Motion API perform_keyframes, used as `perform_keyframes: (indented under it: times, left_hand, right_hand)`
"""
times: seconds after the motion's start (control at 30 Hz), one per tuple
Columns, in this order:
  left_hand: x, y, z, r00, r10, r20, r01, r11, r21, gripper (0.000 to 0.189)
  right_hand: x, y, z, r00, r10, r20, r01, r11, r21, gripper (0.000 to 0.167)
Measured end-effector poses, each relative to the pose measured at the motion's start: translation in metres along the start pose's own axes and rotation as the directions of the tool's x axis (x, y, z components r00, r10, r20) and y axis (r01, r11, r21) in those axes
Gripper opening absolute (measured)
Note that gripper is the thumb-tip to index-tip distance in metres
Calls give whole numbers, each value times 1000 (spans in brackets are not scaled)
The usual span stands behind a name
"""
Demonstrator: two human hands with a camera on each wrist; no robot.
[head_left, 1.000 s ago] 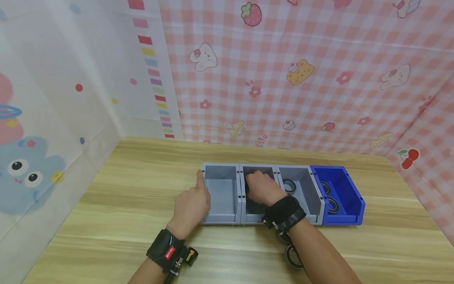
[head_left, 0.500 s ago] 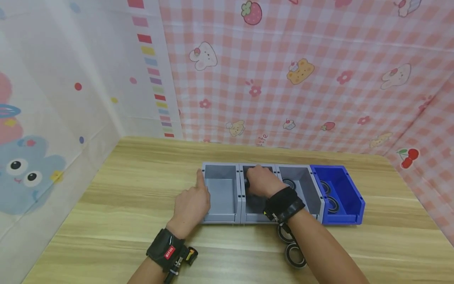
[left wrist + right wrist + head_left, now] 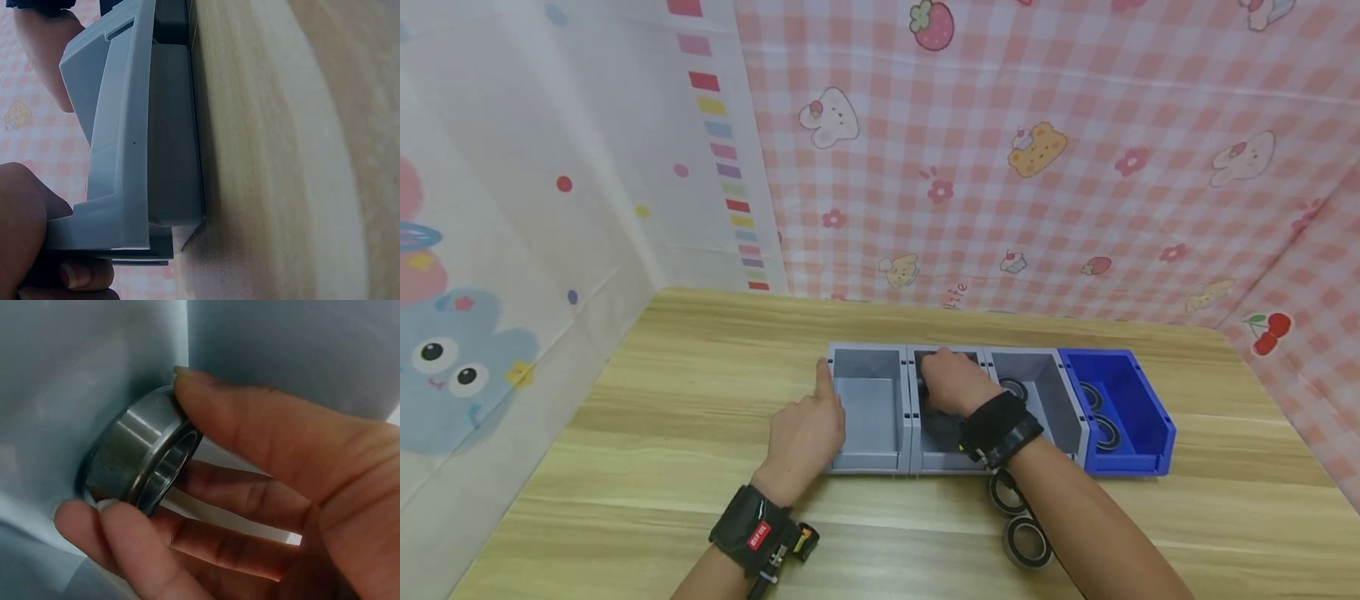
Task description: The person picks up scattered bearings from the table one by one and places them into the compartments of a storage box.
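My left hand [image 3: 805, 429] grips the outer side wall of the leftmost grey bin [image 3: 868, 462], index finger stretched along it in the head view. In the left wrist view, thumb and fingers lie on opposite sides of that wall. My right hand [image 3: 958, 382] reaches into the second grey bin [image 3: 942, 435]. Its thumb and fingers hold a steel ball bearing [image 3: 131, 447], tilted close against the bin's inner wall in the right wrist view. In the head view the hand hides this bearing.
A third grey bin [image 3: 1056, 412] holds a bearing [image 3: 1023, 388], and the blue bin [image 3: 1138, 417] at the right end holds two. Two more bearings [image 3: 1010, 543] lie on the wooden table [image 3: 700, 375] in front, beside my right forearm. Patterned cloth [image 3: 880, 167] hangs behind.
My right hand has shifted slightly towards the back of the second bin, and its forearm covers less of the bearings on the table. My left hand has stayed put.
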State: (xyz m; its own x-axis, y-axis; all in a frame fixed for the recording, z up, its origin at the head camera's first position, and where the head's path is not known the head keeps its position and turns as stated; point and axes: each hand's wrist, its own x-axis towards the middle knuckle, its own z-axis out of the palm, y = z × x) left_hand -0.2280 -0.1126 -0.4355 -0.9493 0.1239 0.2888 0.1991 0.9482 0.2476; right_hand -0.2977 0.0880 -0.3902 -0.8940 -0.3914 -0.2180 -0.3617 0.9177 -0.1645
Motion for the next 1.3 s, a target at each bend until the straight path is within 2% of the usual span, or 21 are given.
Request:
perform_keyframes:
  times: [0.43, 0.7, 0.8, 1.03, 1.2, 1.3]
  left_hand:
    - [0, 0, -1, 1000, 12, -13, -11, 1000, 2, 55]
    - [-1, 1, 0, 1000, 6, -2, -6, 1000, -5, 55]
    - [-1, 0, 0, 1000, 5, 0, -5, 1000, -1, 55]
    - [-1, 0, 0, 1000, -4, 19, 4, 1000, -5, 55]
    - [-1, 0, 0, 999, -11, 37, 12, 1000, -22, 56]
    - [0, -1, 0, 999, -10, 32, 11, 1000, -19, 56]
  right_hand:
    - [0, -4, 6, 999, -2, -32, 1, 999, -41, 16]
    - [-8, -7, 4, 999, 17, -47, -20, 998, -56, 20]
    - [-13, -9, 1, 998, 15, -68, -18, 999, -40, 20]
    - [-34, -10, -9, 995, -22, -100, 24, 1000, 13, 4]
    - [-56, -9, -13, 985, -72, -159, 70, 997, -17, 25]
    - [-69, -9, -12, 977, -93, -189, 87, 995, -44, 28]
